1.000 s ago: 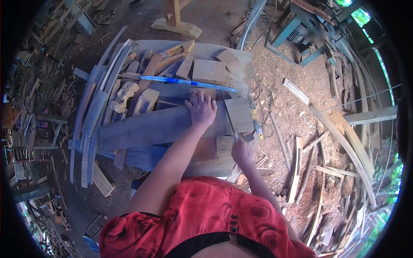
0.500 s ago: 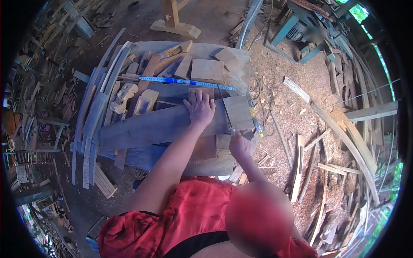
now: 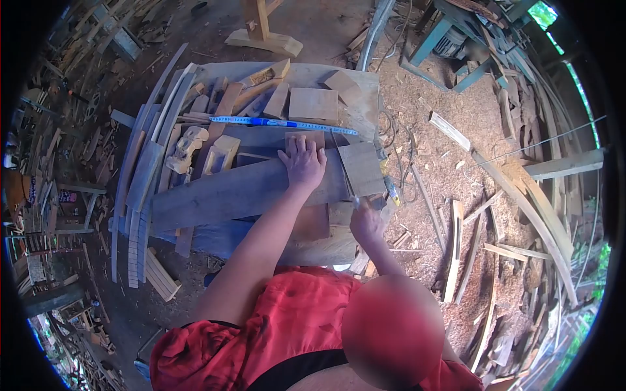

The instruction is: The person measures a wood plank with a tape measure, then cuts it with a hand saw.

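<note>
A long grey-brown board (image 3: 222, 193) lies slantwise across the workbench. My left hand (image 3: 304, 166) presses flat on it with fingers spread, the fingertips reaching a small brown wood block (image 3: 305, 137) at its far edge. Closed round the pale handle of a narrow hand saw (image 3: 344, 163), my right hand (image 3: 367, 221) is at the bench's near right corner. The thin blade runs away from me across the board, beside the squarish end section (image 3: 362, 169). Beyond the board lies a blue and white measuring tape or rule (image 3: 274, 122).
Wood offcuts (image 3: 313, 106) and a carved piece (image 3: 188, 148) crowd the bench (image 3: 362, 124). Long curved strips (image 3: 140, 176) line its left side. Sawdust and loose slats (image 3: 453, 251) cover the floor at right, near a green machine stand (image 3: 427, 49).
My right hand and the saw have shifted slightly right, and the end section sits at a slightly different angle. My left hand stays in place on the board.
</note>
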The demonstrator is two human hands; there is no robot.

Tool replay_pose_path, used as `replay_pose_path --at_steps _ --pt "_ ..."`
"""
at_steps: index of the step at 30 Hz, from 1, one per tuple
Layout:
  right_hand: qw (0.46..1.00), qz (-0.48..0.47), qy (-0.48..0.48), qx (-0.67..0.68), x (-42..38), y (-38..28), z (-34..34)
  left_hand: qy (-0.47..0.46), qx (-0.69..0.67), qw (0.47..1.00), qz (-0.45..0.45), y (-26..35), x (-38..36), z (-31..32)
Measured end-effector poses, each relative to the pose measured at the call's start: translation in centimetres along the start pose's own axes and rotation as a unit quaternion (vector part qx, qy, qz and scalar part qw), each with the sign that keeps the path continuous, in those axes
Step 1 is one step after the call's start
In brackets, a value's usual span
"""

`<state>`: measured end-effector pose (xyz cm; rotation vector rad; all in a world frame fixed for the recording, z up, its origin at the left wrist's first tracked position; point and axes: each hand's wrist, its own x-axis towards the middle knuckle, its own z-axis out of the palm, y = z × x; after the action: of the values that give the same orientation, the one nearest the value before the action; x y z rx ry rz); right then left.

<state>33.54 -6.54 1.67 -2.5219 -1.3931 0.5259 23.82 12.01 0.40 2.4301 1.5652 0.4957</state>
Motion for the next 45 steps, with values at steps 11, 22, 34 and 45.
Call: replay_pose_path --at_steps 11,22,34,45 --pt "0.999 0.026 -0.034 0.031 0.9 -0.4 0.6 0.028 0.010 1.000 0.003 -0.1 0.0 0.5" --pt "0.997 0.044 -0.056 0.006 -1.2 -0.6 -1.2 0.032 0.011 0.999 0.003 -0.1 0.2 0.5" --pt "0.998 0.054 -0.027 -0.003 -2.3 -0.3 -0.3 0.028 0.014 1.000 0.000 -0.1 0.0 0.7" --pt "0.997 0.060 -0.049 -0.003 -4.1 -0.3 -1.1 0.026 0.012 1.000 0.003 -0.1 -0.1 0.6"
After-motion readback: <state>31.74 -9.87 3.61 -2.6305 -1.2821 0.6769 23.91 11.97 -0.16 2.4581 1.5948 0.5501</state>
